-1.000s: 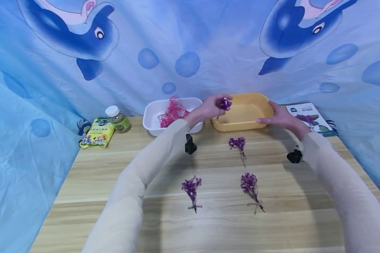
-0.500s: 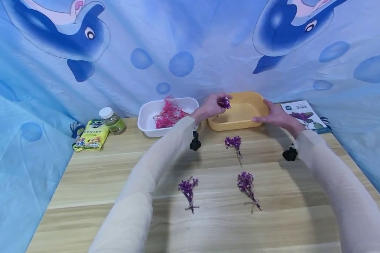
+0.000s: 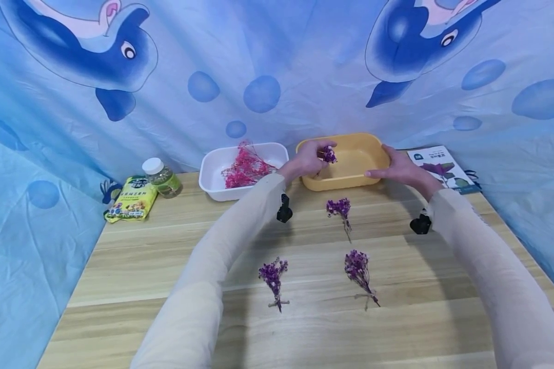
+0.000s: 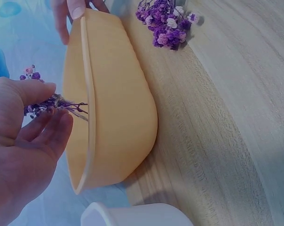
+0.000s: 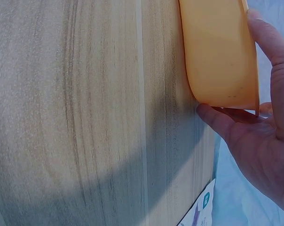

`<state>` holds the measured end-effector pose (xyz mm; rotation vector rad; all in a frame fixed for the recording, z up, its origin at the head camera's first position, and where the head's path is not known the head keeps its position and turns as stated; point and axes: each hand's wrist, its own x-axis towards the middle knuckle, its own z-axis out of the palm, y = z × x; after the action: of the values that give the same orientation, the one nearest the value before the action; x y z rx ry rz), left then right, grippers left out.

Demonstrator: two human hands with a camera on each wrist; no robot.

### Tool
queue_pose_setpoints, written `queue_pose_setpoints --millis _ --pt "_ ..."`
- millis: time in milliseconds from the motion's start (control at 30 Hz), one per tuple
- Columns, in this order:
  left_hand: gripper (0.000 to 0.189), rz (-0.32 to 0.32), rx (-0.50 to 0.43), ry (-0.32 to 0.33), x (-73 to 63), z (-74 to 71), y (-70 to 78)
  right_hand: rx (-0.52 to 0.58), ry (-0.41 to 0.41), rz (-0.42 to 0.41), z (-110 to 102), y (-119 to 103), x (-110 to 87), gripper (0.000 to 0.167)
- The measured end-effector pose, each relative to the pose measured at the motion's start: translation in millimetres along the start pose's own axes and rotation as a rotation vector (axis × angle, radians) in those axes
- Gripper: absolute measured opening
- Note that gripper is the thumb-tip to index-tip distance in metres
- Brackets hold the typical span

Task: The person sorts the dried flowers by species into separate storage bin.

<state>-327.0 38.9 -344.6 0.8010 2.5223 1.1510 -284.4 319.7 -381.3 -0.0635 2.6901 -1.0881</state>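
In the head view my left hand (image 3: 310,158) is at the left side of the yellow basin (image 3: 341,183). It holds a small bunch of purple dried flowers (image 3: 329,155) over the basin's inside. The left wrist view shows thumb and fingers pinching the tied stems (image 4: 76,109), whose ends reach the near rim. My right hand (image 3: 402,168) grips the basin's right end, the thumb at the rim and a finger (image 5: 217,120) low against the outer wall. Three more purple bunches lie on the table: one close to the basin (image 3: 339,207), one front left (image 3: 272,277), one front right (image 3: 357,266).
Left of the basin stands a white basin (image 3: 219,193) with pink dried flowers (image 3: 245,169). A lidded jar (image 3: 165,180) and a yellow packet (image 3: 133,199) are at the back left. A printed booklet (image 3: 438,166) lies at the back right. Behind the wooden table (image 3: 166,277) hangs a blue curtain (image 3: 314,66).
My left hand has lowered slightly into the basin with the purple bunch. The right hand keeps its grip on the basin. The head view has shifted a little.
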Motion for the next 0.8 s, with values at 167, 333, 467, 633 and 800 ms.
queue_pose_setpoints --millis 167,333,467,633,800 --pt "0.070 -0.005 -0.055 -0.021 -3.2 0.6 -0.7 0.003 -0.006 -0.001 0 -2 -1.1 0.124" --pt "0.067 0.001 -0.132 -0.003 -12.2 2.8 -0.8 -0.003 -0.007 0.000 0 -1 -0.4 0.126" --pt "0.065 -0.010 -0.244 0.025 -24.0 7.0 -4.3 -0.005 -0.004 0.002 2 1 0.1 0.127" --pt "0.064 -0.049 -0.292 0.097 -49.5 15.1 -1.9 -0.012 -0.006 -0.014 2 1 -0.6 0.127" --pt "0.066 -0.111 -0.304 0.136 -81.2 32.6 9.6 -0.029 -0.001 -0.024 0 1 -1.2 0.127"
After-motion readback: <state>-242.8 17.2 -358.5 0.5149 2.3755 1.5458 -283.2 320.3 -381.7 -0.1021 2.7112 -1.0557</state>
